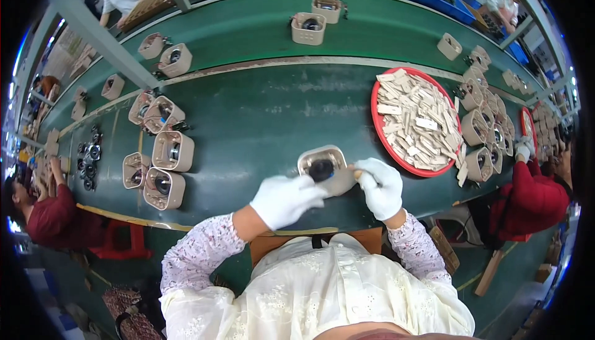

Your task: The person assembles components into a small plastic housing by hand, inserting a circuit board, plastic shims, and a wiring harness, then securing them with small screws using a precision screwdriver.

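Note:
A beige plastic housing (342, 183) with rounded corners lies on the green bench in front of me, and a round black speaker (321, 170) shows in its opening. My white-gloved left hand (286, 202) is at the housing's near left side, its fingers pointing right. Motion blurs those fingers, so their grip is unclear. At the housing's right edge is my right hand (379, 186), also gloved, with thumb and fingers pinched together. Whatever sits between these fingertips is too small or hidden to name.
A red round tray (376, 124) heaped with flat beige pieces (415, 117) stands right of my hands. Several similar housings (173, 151) stand to the left, beside loose black speakers (90, 157). More housings (476, 126) stand far right. A green conveyor (248, 27) runs beyond; co-workers sit both sides.

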The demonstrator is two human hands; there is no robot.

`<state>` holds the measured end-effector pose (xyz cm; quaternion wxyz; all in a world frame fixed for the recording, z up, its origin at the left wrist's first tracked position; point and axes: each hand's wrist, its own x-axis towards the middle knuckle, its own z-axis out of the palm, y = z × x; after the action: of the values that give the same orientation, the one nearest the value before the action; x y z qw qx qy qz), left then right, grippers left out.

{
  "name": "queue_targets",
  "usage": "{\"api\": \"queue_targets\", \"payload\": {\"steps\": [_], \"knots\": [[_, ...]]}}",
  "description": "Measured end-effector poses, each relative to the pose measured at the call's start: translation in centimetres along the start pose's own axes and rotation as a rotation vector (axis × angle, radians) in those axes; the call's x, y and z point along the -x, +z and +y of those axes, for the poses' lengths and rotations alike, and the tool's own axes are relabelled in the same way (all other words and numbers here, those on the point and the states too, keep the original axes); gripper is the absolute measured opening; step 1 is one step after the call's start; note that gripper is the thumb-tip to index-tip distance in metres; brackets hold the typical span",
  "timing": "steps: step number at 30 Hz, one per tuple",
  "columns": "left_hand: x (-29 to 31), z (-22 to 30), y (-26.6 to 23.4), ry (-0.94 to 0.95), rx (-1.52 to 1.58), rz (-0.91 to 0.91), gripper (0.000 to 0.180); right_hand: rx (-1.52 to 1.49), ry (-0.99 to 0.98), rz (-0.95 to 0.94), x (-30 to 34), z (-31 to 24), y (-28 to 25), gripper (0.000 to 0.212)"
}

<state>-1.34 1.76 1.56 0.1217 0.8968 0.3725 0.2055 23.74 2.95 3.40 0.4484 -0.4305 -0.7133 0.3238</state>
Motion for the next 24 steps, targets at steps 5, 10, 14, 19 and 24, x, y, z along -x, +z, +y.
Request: {"api": "queue_targets", "payload": {"steps": [5, 10, 14, 19, 24], "knots": [[-5.8, -9.9, -2.4, -0.355, -0.237, 0.147, 0.033, -0.030, 0.191, 0.112, 1.1, 4.1, 2.2, 0.015], [-8.8, -22.1, -6.2, -0.573, -0.354, 0.611, 0.055, 0.164, -0.019, 0.078, 0.8, 3.8, 2.0, 0.011], [-6.9, -32.2, -9.4, -1.069, -0.453, 0.600, 0.047, 0.168, -0.085, 0.071, 0.9, 3.7, 2.2, 0.013], [-4.2, -35.7, -11.4, -1.175, -0.252, 0.501, 0.031, 0.183, -0.149, 0.080, 1.5, 3.9, 2.4, 0.014], [-7.1, -27.2, -9.0, -0.762, -0.496, 0.275, 0.023, 0.136, 0.108, 0.165, 2.1, 4.2, 2.4, 0.015]]}}
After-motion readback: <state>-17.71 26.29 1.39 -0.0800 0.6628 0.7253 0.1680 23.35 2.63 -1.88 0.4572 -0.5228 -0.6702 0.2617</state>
